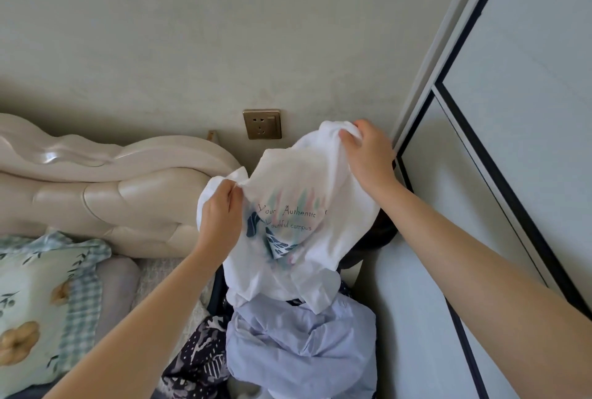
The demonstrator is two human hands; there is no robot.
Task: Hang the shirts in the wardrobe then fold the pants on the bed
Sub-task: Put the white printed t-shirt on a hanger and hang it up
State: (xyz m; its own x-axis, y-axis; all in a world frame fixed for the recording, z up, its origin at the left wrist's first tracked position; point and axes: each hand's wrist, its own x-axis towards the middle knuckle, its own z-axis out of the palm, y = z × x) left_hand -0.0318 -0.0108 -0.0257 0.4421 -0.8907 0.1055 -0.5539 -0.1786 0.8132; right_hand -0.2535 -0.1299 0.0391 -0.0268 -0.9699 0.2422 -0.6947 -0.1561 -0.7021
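A white T-shirt [298, 187] with a pastel print and dark lettering hangs in the air in front of me. My left hand [221, 216] pinches its left top edge. Higher up, my right hand [368, 152] grips a bunched top corner of the fabric. The shirt's lower hem drapes onto a crumpled light blue shirt [304, 344] lying on a pile. A dark patterned garment [200, 357] lies beside the blue shirt, partly under it. The wardrobe [499, 174] stands at the right with pale sliding doors in black frames, closed as far as I can see.
A cream padded headboard [105, 187] runs along the left wall. A floral pillow [35, 302] lies on the bed at the lower left. A brass wall socket [262, 124] sits on the wall behind the shirt. Something dark [378, 235] stands behind the shirt by the wardrobe.
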